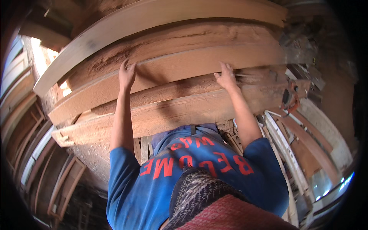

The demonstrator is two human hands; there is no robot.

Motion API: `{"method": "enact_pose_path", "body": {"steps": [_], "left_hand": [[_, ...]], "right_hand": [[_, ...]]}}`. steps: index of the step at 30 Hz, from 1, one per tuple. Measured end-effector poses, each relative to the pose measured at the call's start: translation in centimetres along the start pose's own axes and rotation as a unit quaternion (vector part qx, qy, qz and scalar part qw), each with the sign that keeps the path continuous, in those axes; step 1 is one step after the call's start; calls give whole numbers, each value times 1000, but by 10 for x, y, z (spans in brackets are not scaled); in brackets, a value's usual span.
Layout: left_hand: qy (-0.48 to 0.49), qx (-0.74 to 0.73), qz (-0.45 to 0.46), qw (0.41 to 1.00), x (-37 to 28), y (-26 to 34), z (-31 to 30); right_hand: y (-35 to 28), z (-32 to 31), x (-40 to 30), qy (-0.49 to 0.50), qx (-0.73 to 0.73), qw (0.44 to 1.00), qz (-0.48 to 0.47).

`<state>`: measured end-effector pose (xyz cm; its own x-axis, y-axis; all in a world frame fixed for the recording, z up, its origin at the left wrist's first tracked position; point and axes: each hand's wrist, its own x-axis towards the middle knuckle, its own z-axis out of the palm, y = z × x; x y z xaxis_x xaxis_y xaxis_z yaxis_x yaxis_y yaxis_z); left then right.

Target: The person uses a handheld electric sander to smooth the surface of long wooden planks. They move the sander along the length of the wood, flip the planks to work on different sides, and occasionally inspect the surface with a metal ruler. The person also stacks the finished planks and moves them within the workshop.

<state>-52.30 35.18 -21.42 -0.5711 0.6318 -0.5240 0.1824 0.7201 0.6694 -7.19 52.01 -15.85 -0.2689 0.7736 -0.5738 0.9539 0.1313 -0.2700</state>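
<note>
A long, wide wooden plank (184, 67) stretches across the bench area before me, with a pale narrow edge along its far side. My left hand (127, 75) is at that far edge, thumb and fingers apart, and casts a shadow on the plank. Farther right, my right hand (226, 77) is over the near edge, fingers spread over the plank's face and thumb lower down. I see no firm grip by either hand, and whether the fingertips press on the wood is unclear. Nearer my body lies a thick timber beam (187, 110).
A long curved-looking board (161, 20) crosses the far side. An orange-and-black power tool (290, 100) sits at the beam's right end. Wooden frames (67, 184) stand at left. Boards (310, 143) and a white strip (287, 152) lean at right.
</note>
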Motion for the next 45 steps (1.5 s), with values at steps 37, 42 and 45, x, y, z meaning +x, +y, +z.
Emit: {"method": "enact_pose_path", "body": {"steps": [37, 42, 45], "left_hand": [[35, -106, -104, 988, -171, -45, 3], [59, -120, -86, 987, -189, -53, -3], [65, -141, -100, 983, -198, -75, -4]], "right_hand": [[35, -125, 25, 222, 398, 889, 54], [-61, -140, 107, 240, 576, 781, -29], [-122, -137, 163, 238, 630, 737, -64]]}}
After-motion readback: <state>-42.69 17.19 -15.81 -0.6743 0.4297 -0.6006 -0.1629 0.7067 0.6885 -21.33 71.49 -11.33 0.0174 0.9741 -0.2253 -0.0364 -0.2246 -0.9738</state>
